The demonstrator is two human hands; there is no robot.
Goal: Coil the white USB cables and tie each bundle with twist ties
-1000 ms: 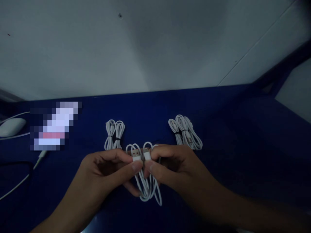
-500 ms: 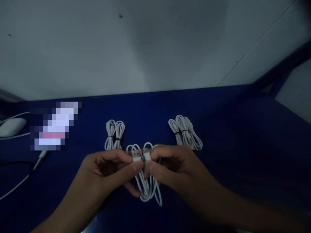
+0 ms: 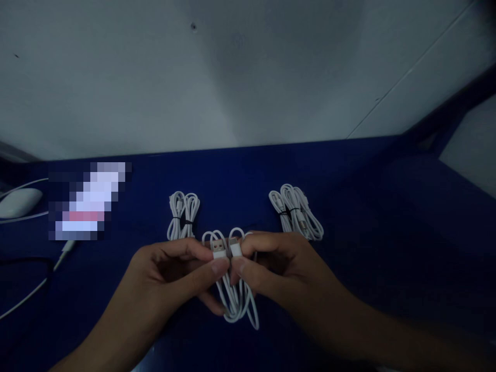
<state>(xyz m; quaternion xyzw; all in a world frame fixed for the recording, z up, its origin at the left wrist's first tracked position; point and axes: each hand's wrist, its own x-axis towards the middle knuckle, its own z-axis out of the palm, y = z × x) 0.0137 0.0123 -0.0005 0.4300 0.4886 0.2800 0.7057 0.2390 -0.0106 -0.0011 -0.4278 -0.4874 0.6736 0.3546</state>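
Between my two hands is a white USB charging cable [image 3: 235,305], folded into loops that hang below my fingers. My left hand [image 3: 170,276] pinches it by the USB-A plug, whose metal end points up and away. Close beside that plug, my right hand [image 3: 277,268] grips the cable's other, smaller plug between thumb and forefinger. Both hands are closed. Beyond my left fingers lie coiled white cables [image 3: 183,214] bound with black ties. More tied white cable bundles [image 3: 296,212] rest past my right hand, partly hidden by it.
A blurred-out phone [image 3: 89,201] with a white cord plugged in lies on the left of the blue tabletop [image 3: 232,175]. Near it is a white rounded case or mouse [image 3: 20,203]. A pale wall [image 3: 232,77] rises behind the table.
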